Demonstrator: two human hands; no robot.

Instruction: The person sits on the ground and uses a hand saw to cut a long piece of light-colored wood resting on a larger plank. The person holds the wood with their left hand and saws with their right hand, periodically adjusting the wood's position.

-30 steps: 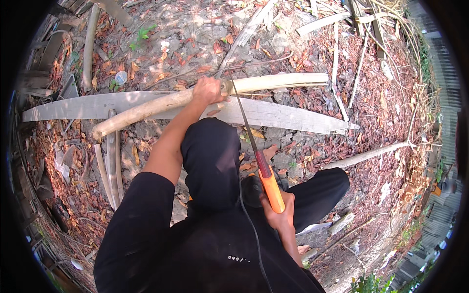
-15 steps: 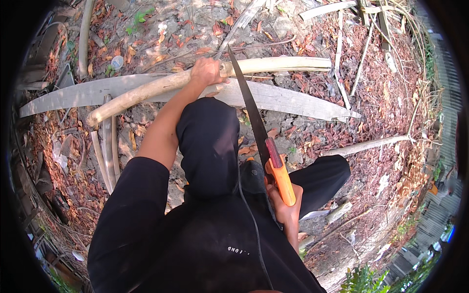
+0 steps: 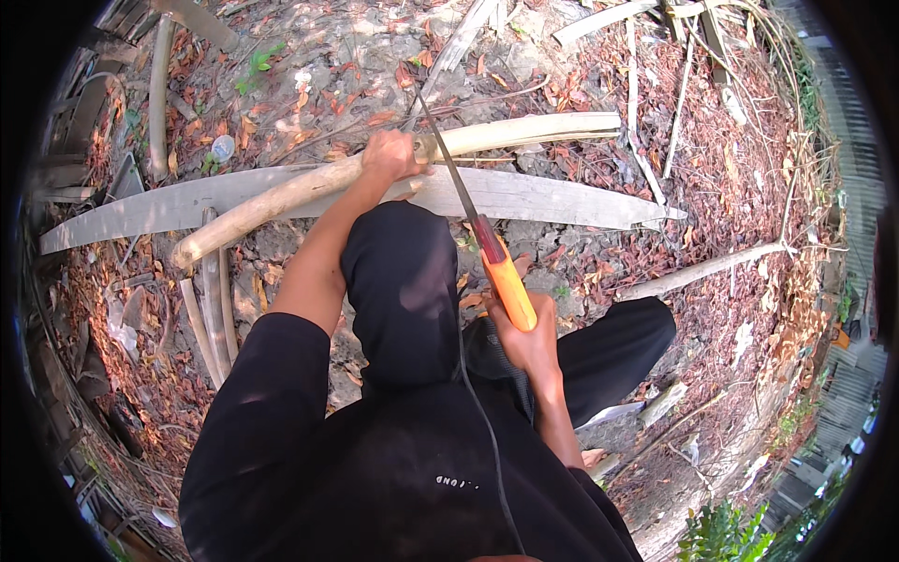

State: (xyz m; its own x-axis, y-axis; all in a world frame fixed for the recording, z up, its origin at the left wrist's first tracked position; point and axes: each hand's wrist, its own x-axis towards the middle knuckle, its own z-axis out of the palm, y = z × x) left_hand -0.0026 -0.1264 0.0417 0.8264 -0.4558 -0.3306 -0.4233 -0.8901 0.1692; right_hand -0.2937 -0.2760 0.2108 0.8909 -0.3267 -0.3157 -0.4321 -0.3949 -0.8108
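Observation:
My left hand (image 3: 390, 155) is closed around a pale wooden branch (image 3: 281, 204) near its middle. The branch lies across a long grey plank (image 3: 552, 199), and its right part is split lengthwise. In my right hand (image 3: 526, 335) is a handsaw (image 3: 459, 185), gripped by its orange and dark red handle. The narrow dark blade crosses the branch just right of my left hand, its tip pointing away from me. How deep the teeth sit in the wood I cannot tell.
My bent knee in dark trousers (image 3: 398, 281) rises close behind the branch. A thin cord (image 3: 482, 412) runs down my front. Several sticks (image 3: 217, 309) lie at the left, another branch (image 3: 707, 272) at the right. Dry leaves cover the ground; corrugated sheeting (image 3: 847, 375) stands at the right edge.
My right hand has pushed the saw forward and slightly left, so its handle is now nearer the branch. My left hand keeps its hold on the branch.

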